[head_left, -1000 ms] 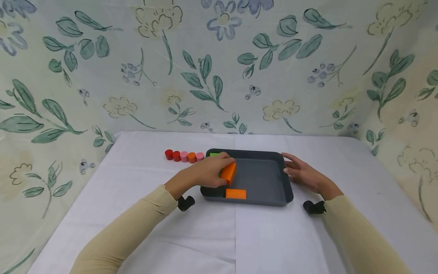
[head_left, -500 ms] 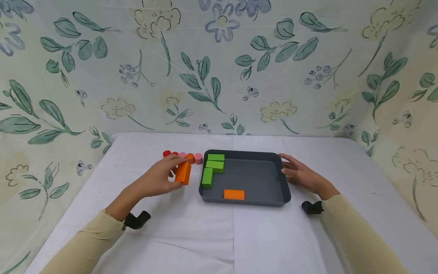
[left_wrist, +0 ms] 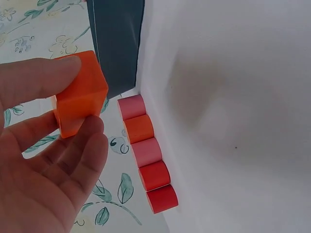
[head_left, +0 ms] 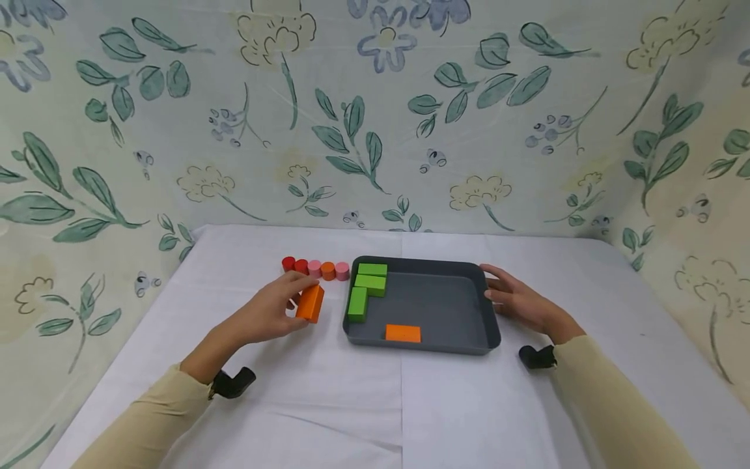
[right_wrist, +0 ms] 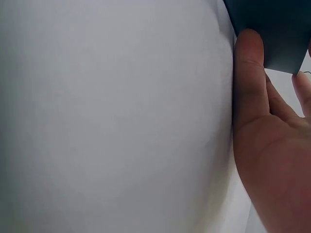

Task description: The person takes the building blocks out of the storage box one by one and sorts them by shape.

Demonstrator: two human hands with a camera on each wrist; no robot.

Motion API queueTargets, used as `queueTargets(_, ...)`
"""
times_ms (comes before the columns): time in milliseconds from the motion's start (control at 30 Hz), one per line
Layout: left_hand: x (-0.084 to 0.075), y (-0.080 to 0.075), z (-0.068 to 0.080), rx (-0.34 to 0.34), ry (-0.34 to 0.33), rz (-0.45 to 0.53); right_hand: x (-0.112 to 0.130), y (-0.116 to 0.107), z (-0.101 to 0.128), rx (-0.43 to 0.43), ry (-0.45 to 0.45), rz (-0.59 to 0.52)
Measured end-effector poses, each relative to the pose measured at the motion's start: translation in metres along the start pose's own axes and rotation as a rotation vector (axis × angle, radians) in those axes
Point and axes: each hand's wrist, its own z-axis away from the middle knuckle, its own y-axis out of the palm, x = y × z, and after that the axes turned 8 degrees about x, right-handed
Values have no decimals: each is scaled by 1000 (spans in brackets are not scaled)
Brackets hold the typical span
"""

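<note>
Left hand [head_left: 271, 307] pinches an orange block [head_left: 310, 304] above the white cloth [head_left: 328, 404], just left of the gray tray [head_left: 439, 299].
We see the block tilted, apart from the tray, gripped between thumb and fingers; right hand [head_left: 521, 303] grasps nothing, fingers loosely extended at the tray's right end, thumb against its outer wall in the right wrist view. Inside the tray we count three green blocks [head_left: 370, 284] along the left side, two crosswise at the far corner, one lengthwise nearer, plus a second orange block [head_left: 403, 333] by the near wall. Outside, beside the far-left corner, we have a row of five cylinders [head_left: 328, 271]: red, red, pink, orange, pink, left to right. Floral fabric [head_left: 375, 189] behind; beige sleeves [head_left: 140, 417] on both arms.
</note>
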Motion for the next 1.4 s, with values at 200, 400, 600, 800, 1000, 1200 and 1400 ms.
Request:
queueTargets(200,-1,9,-9,20,-5,-31,0,-5,0,-1,7,1)
queueTargets(400,0,21,-28,71,-66,-32,0,-5,0,4,7,-1)
queueTargets(600,1,29,-43,86,-104,-28,-1,-6,0,7,1,-2)
queueTargets(800,2,31,-47,106,-54,-12,2,-7,0,19,0,11)
queueTargets(1000,7,32,-48,116,-67,15,5,-4,0,29,18,7)
queueTargets(1200,10,34,-48,140,-101,56,4,-2,0,29,25,11)
queueTargets(1400,9,34,-48,160,-93,50,3,-2,-1,23,33,23)
